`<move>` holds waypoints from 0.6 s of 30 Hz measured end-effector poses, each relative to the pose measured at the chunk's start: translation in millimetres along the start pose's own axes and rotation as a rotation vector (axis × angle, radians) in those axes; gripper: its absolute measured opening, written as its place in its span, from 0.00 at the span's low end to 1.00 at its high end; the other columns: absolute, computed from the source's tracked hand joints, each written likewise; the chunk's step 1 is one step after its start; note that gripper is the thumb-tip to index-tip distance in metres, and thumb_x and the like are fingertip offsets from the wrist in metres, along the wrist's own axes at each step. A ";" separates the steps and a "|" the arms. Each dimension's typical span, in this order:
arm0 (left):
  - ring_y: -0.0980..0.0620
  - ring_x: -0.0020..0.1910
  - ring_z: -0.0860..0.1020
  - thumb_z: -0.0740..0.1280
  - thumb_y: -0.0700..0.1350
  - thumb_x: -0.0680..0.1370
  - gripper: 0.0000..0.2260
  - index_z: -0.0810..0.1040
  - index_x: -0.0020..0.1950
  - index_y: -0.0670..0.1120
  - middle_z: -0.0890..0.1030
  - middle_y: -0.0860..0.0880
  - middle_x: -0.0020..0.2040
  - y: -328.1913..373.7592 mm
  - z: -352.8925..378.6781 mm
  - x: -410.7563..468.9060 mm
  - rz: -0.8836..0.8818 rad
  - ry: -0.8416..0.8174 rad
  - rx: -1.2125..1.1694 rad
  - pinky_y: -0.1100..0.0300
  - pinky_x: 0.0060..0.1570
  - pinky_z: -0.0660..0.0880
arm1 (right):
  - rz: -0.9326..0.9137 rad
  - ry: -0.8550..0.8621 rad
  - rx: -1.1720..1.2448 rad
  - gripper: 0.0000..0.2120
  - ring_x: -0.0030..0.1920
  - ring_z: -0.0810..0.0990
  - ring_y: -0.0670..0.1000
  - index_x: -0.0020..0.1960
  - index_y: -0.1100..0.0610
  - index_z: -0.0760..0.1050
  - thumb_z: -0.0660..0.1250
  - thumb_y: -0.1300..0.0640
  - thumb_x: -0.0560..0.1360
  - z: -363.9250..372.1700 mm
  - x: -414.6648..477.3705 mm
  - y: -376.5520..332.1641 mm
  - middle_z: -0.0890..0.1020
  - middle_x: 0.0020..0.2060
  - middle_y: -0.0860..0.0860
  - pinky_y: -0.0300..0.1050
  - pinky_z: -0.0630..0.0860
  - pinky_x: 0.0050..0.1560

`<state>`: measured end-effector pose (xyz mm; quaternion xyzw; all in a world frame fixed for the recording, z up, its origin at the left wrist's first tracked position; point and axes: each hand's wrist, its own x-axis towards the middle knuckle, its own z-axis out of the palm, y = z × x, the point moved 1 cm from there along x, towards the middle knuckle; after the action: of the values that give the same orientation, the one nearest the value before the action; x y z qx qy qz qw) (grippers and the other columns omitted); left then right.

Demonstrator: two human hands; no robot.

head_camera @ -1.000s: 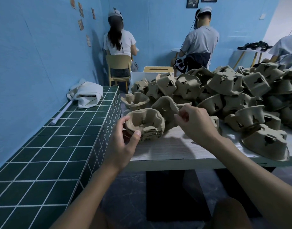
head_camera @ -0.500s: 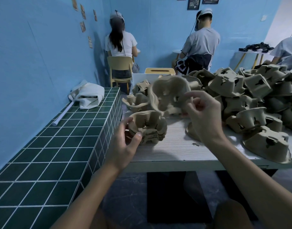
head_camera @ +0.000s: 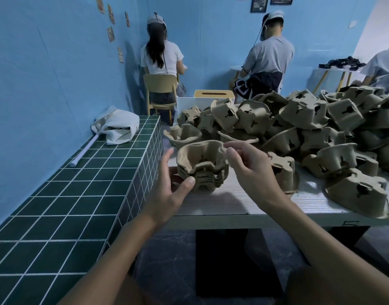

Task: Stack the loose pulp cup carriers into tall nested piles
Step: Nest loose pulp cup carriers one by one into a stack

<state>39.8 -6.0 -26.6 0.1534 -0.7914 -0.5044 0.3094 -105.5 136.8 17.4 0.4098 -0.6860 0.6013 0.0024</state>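
Observation:
A short nested pile of brown pulp cup carriers stands near the left end of the pale table. The top carrier sits cup-side up on this pile. My left hand holds the pile from the left, thumb against its front and fingers behind it. My right hand pinches the top carrier's right rim between thumb and forefinger. A big heap of loose carriers covers the table to the right and behind. One upright carrier lies just behind the pile.
A green tiled counter runs along the left, with a white cloth bag and a white tube on it. A white box with a tan lid stands behind the heap. Two people sit with backs turned at the blue wall.
My right hand lifted a loose carrier from the table, swung it left and set it down onto the pile. My left hand stayed at the pile.

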 end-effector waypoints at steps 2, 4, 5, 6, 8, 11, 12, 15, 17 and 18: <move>0.72 0.65 0.69 0.65 0.61 0.74 0.32 0.60 0.75 0.59 0.71 0.65 0.67 4.4 0.9 0.7 0.002 -0.012 0.045 0.67 0.64 0.65 | -0.048 -0.032 -0.165 0.10 0.45 0.75 0.41 0.57 0.49 0.79 0.64 0.48 0.80 -2.7 -5.5 11.7 0.76 0.48 0.48 0.37 0.71 0.46; 0.82 0.59 0.65 0.64 0.58 0.75 0.26 0.62 0.72 0.61 0.67 0.73 0.62 6.9 1.4 3.6 -0.003 -0.039 0.076 0.80 0.57 0.62 | -0.046 -0.147 -0.214 0.20 0.58 0.70 0.40 0.64 0.46 0.75 0.64 0.38 0.76 -3.8 -12.2 22.3 0.67 0.58 0.47 0.33 0.68 0.53; 0.83 0.59 0.64 0.63 0.58 0.75 0.26 0.62 0.72 0.61 0.66 0.74 0.62 6.9 0.8 6.1 -0.011 -0.068 0.082 0.83 0.54 0.61 | -0.043 -0.207 -0.219 0.25 0.63 0.67 0.41 0.66 0.45 0.73 0.64 0.35 0.73 -3.6 -14.7 27.0 0.63 0.62 0.45 0.33 0.68 0.56; 0.81 0.61 0.65 0.62 0.59 0.76 0.26 0.63 0.73 0.61 0.68 0.71 0.64 6.7 0.1 8.4 -0.011 -0.104 0.081 0.82 0.55 0.62 | -0.053 -0.246 -0.234 0.28 0.66 0.65 0.42 0.67 0.44 0.72 0.66 0.34 0.71 -3.2 -16.6 30.6 0.59 0.65 0.43 0.35 0.69 0.60; 0.70 0.62 0.72 0.60 0.61 0.77 0.26 0.66 0.74 0.56 0.75 0.59 0.66 6.6 -4.3 15.1 0.004 -0.167 0.073 0.73 0.59 0.68 | -0.087 -0.272 -0.267 0.28 0.67 0.65 0.43 0.66 0.45 0.72 0.72 0.38 0.70 -1.7 -17.6 34.7 0.56 0.68 0.42 0.39 0.70 0.63; 0.62 0.49 0.78 0.57 0.58 0.78 0.19 0.73 0.66 0.53 0.80 0.50 0.54 8.2 -17.8 41.6 0.011 -0.138 0.105 0.71 0.49 0.72 | -0.079 -0.225 -0.244 0.20 0.63 0.70 0.42 0.58 0.47 0.74 0.76 0.47 0.70 0.3 -17.1 34.9 0.57 0.69 0.42 0.37 0.71 0.58; 0.60 0.46 0.78 0.57 0.56 0.78 0.16 0.75 0.62 0.54 0.79 0.51 0.51 6.9 -22.8 55.8 0.019 -0.076 0.120 0.68 0.47 0.72 | -0.082 -0.193 -0.230 0.17 0.61 0.70 0.40 0.56 0.48 0.75 0.77 0.49 0.70 0.1 -16.9 35.7 0.59 0.69 0.42 0.36 0.72 0.55; 0.48 0.48 0.78 0.63 0.49 0.81 0.08 0.78 0.59 0.51 0.77 0.49 0.53 -4.8 -34.6 99.7 0.054 0.089 0.275 0.60 0.46 0.70 | -0.099 -0.121 -0.189 0.14 0.59 0.71 0.39 0.51 0.51 0.76 0.77 0.54 0.70 -0.3 -17.3 38.0 0.61 0.67 0.44 0.35 0.76 0.49; 0.48 0.49 0.75 0.68 0.44 0.80 0.13 0.78 0.65 0.45 0.74 0.49 0.59 -14.0 -36.7 119.3 0.051 0.028 0.477 0.59 0.49 0.69 | -0.105 -0.105 -0.177 0.13 0.57 0.74 0.42 0.51 0.52 0.76 0.77 0.55 0.70 0.2 -17.9 39.3 0.62 0.67 0.45 0.36 0.77 0.45; 0.50 0.50 0.74 0.69 0.44 0.79 0.16 0.77 0.67 0.44 0.74 0.49 0.60 -18.0 -36.5 125.8 0.044 -0.017 0.550 0.59 0.51 0.70 | -0.110 -0.097 -0.179 0.13 0.56 0.75 0.44 0.50 0.53 0.76 0.77 0.55 0.70 0.6 -18.0 39.8 0.62 0.67 0.45 0.36 0.78 0.44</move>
<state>-33.6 -109.5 10.4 0.2102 -0.9044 -0.2648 0.2605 -115.8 144.1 -24.4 0.4736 -0.7127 0.5160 0.0388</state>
